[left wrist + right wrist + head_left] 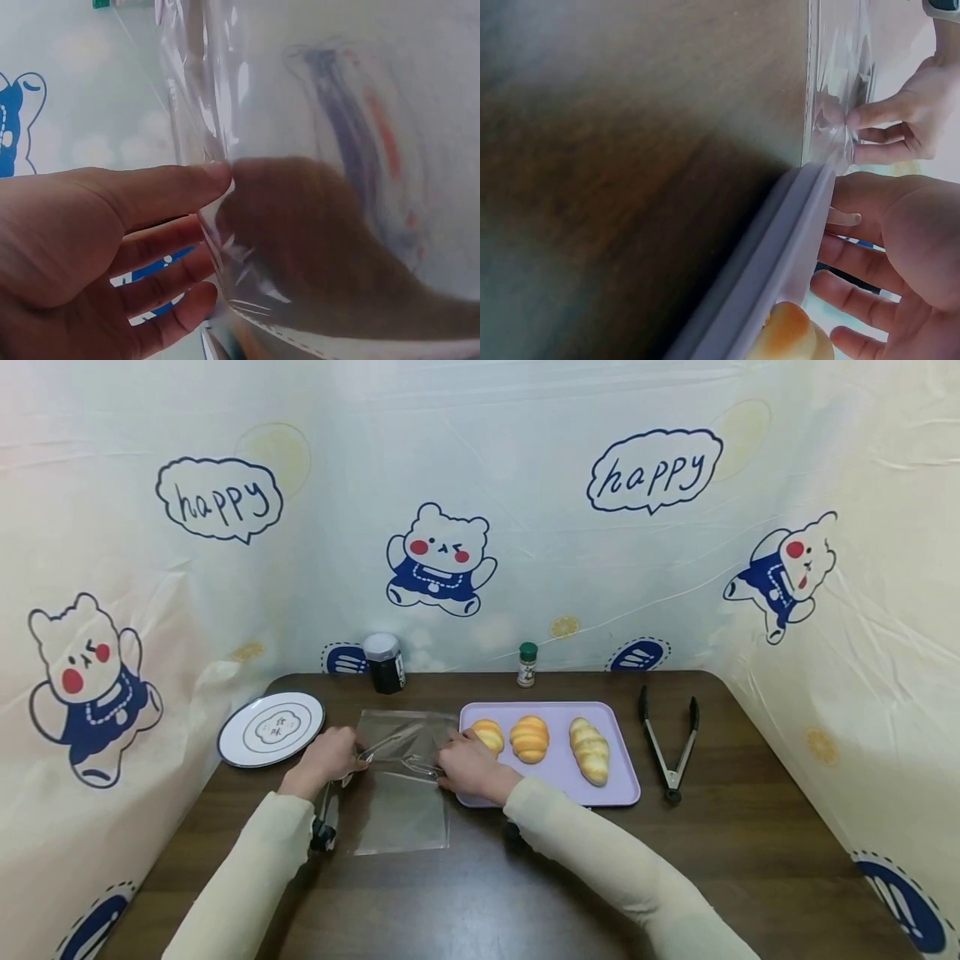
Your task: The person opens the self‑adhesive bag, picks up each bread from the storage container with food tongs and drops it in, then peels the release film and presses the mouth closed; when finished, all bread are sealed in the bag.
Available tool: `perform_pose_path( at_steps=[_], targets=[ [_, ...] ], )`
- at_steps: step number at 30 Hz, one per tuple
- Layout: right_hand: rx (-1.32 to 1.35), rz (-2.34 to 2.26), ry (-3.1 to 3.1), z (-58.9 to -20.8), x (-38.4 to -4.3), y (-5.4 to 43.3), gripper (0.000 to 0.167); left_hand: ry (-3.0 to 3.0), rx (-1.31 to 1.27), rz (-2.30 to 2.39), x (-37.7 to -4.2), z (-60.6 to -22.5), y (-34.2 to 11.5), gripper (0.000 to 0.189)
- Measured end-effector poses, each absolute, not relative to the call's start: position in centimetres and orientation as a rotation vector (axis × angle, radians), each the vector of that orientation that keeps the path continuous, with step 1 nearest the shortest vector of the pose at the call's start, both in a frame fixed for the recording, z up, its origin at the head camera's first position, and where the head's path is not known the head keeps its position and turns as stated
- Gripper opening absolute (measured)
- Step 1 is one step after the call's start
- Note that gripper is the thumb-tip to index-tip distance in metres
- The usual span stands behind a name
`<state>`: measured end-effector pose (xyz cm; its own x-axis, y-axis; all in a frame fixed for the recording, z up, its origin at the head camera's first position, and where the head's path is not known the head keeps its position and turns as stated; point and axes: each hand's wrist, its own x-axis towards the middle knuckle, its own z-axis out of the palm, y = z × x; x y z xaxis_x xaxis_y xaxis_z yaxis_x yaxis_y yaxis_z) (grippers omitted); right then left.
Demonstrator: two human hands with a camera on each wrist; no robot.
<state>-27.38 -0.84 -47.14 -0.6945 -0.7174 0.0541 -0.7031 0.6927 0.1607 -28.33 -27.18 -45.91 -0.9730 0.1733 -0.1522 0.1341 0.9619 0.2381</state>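
Observation:
A clear plastic bag (405, 814) lies flat on the dark wooden table, its upper part wrinkled between the two hands. My left hand (327, 760) pinches its left edge; in the left wrist view, the thumb (214, 180) presses on the film while the other fingers sit behind. At the opposite edge, my right hand (474, 766) pinches the film with thumb and forefinger, its other fingers spread loosely above the tray's left end. That lilac tray (555, 789) carries a round bread roll (490, 736) partly behind the right hand, another roll (529, 740) and a longer bread (590, 752).
A white plate (300, 710) with a dark rim sits left of the left hand. Along the back edge stand a dark jar (386, 670) with a pale lid and a small green-capped shaker (527, 666). Tongs (672, 781) with black tips lie spread right of the tray.

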Motion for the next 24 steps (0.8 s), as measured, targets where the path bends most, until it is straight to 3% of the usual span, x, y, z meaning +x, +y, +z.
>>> perform_pose_path(
  at_steps=[7, 16, 24],
  targets=[
    [1.200, -0.089, -2.759, -46.6, -27.2, -0.5, 0.023, 2.992, 0.250, 0.346, -28.2, -45.8, -27.2, 0.014],
    [1.182, 0.177, -2.758, -45.2, -27.3, 1.0, 0.034, 3.050, 0.333, 0.435, -28.4, -45.1, -27.8, 0.019],
    [1.086, 0.372, -2.842, -43.5, -27.7, 3.3, 0.027, 3.074, 0.390, 0.566, -28.0, -43.2, -28.1, 0.025]
  ],
)
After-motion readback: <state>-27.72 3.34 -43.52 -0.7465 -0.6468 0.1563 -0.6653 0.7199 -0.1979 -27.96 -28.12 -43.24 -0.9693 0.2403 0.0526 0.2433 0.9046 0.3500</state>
